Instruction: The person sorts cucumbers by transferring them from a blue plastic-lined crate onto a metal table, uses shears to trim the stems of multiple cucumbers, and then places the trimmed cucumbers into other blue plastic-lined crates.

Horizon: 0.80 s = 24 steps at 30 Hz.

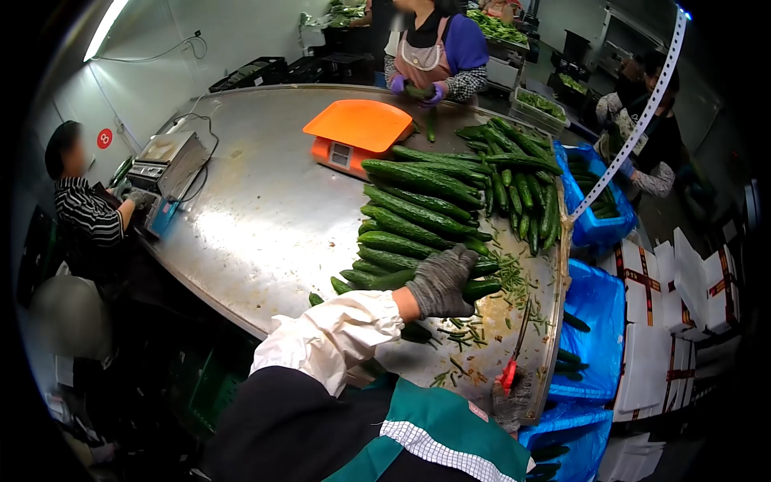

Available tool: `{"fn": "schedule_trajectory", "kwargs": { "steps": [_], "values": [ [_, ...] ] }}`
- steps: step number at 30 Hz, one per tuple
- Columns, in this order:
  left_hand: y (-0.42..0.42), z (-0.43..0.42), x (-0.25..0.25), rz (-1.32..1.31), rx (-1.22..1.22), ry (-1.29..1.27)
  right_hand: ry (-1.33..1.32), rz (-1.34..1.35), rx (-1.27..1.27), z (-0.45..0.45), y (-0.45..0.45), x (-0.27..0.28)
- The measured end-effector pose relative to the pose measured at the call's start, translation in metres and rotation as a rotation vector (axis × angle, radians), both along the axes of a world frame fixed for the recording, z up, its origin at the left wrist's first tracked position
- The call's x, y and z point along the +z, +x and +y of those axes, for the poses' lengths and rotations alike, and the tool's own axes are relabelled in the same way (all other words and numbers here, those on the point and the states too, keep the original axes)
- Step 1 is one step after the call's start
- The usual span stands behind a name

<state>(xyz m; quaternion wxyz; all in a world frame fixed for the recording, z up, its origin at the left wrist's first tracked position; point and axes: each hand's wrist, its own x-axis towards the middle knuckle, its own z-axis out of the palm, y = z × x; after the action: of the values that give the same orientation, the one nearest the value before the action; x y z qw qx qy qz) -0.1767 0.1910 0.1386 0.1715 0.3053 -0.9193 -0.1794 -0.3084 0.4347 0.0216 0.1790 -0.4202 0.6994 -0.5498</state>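
My left hand (443, 283), in a grey knit glove, closes over a dark green cucumber (482, 289), whose end sticks out past the fingers. It rests at the near end of a row of long cucumbers (418, 210) lying side by side. My right hand (511, 402), also gloved and partly dark against my clothes, is wrapped around a knife with a red handle (507, 376). The thin blade points away from me along the table's right edge. Small green trimmings (518, 289) lie scattered between the cucumbers and the knife.
An orange scale (357, 128) stands on the metal table (241, 193) beyond the row. More cucumbers (526, 181) are piled at right. Blue-lined crates (598, 337) line the right edge, with white foam boxes (642, 361) beyond. A co-worker (438, 48) stands opposite; another person (88, 193) is at left.
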Motion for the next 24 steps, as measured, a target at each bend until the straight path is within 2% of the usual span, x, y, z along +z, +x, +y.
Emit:
{"fn": "schedule_trajectory", "kwargs": {
  "steps": [3, 5, 7, 9, 10, 11, 12, 17, 20, 24],
  "values": [
    [-0.008, 0.001, -0.007, -0.028, 0.008, -0.009, 0.006, -0.055, -0.024, 0.006, -0.002, -0.002],
    [-0.014, 0.001, -0.014, -0.050, 0.011, -0.084, 0.030, -0.024, -0.029, 0.006, -0.005, -0.005],
    [-0.017, -0.001, -0.014, -0.102, -0.014, -0.009, 0.121, 0.065, -0.043, 0.011, -0.006, -0.008],
    [-0.019, -0.003, -0.029, 0.076, -0.078, -0.050, 0.202, 0.170, -0.062, 0.016, -0.006, -0.005],
    [-0.021, -0.001, -0.025, 0.006, -0.050, 0.005, 0.193, 0.213, -0.076, 0.016, -0.006, -0.004],
    [-0.024, 0.003, -0.026, -0.018, -0.033, -0.056, 0.060, 0.231, -0.078, 0.014, -0.008, -0.002],
    [-0.026, 0.004, -0.025, -0.058, -0.017, -0.062, 0.064, 0.282, -0.101, 0.014, -0.006, 0.003],
    [-0.033, 0.009, -0.030, -0.106, -0.018, -0.063, 0.165, 0.131, -0.086, 0.017, -0.004, 0.014],
    [-0.035, 0.012, -0.030, -0.138, -0.023, -0.086, 0.182, 0.244, -0.075, 0.014, -0.004, 0.015],
    [-0.035, 0.015, -0.035, -0.148, -0.021, -0.131, 0.216, 0.206, -0.061, 0.008, -0.006, 0.012]
  ]
}}
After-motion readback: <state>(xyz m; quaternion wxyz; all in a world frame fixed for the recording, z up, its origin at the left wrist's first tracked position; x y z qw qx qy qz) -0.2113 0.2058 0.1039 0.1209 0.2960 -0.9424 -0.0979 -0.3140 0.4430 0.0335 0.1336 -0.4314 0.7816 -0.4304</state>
